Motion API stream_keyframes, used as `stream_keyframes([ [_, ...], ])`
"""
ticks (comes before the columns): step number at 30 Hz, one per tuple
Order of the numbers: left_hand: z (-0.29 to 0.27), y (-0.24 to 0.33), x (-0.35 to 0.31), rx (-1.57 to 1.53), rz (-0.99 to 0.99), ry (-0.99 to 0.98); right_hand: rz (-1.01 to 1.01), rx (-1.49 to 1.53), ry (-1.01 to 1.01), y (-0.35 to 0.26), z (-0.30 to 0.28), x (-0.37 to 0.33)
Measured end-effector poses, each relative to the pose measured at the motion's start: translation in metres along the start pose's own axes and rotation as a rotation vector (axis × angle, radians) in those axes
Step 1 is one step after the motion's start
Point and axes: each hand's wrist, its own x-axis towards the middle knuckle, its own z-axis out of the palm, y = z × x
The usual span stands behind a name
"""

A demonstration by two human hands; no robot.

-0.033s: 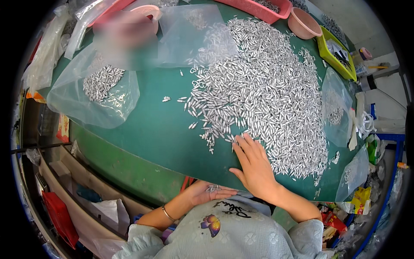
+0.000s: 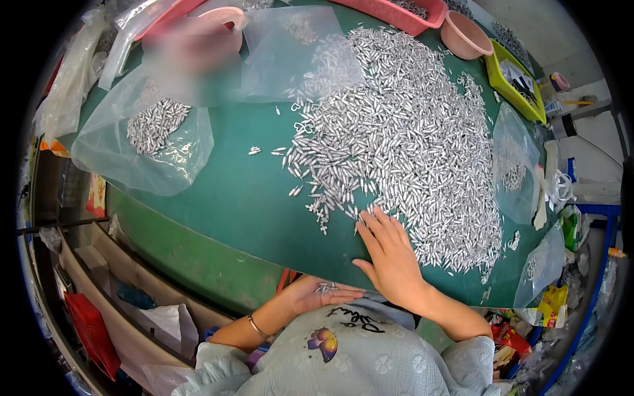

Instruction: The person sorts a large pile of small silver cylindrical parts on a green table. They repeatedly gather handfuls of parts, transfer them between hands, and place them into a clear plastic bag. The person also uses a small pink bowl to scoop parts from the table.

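A wide heap of small silver pointed metal pieces (image 2: 422, 138) covers much of the green table. At the heap's near edge my right hand (image 2: 391, 254) lies palm down with its fingers stretched out, the fingertips touching the closest pieces. Below the table's front edge, close to my body, my left hand (image 2: 316, 295) is turned palm up. Several small silver pieces (image 2: 325, 288) rest in its palm by the fingers. A few loose pieces (image 2: 321, 218) lie just left of my right fingertips.
A clear plastic bag (image 2: 188, 162) with more silver pieces lies at the left. Another clear bag (image 2: 264, 72) overlaps the heap's far side. A pink bowl (image 2: 462, 39), a pink basket (image 2: 413, 23) and a yellow-green tray (image 2: 512, 82) stand far right. Shelving (image 2: 152, 284) is below left.
My right hand has slid very slightly toward me. My left hand and the heap look the same.
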Motion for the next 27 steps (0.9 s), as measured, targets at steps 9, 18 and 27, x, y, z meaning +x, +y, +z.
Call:
stream_keyframes([
  [9, 0.007, 0.0, 0.0, 0.004, -0.03, -0.073, 0.137, -0.121, 0.26, 0.022, -0.002, 0.028],
  [18, 0.009, -0.002, -0.002, -0.007, -0.03, -0.101, 0.147, -0.009, 0.232, 0.007, 0.01, -0.009],
  [27, 0.014, -0.003, -0.001, -0.007, -0.017, 0.007, 0.15, -0.061, 0.415, -0.014, 0.029, 0.012],
])
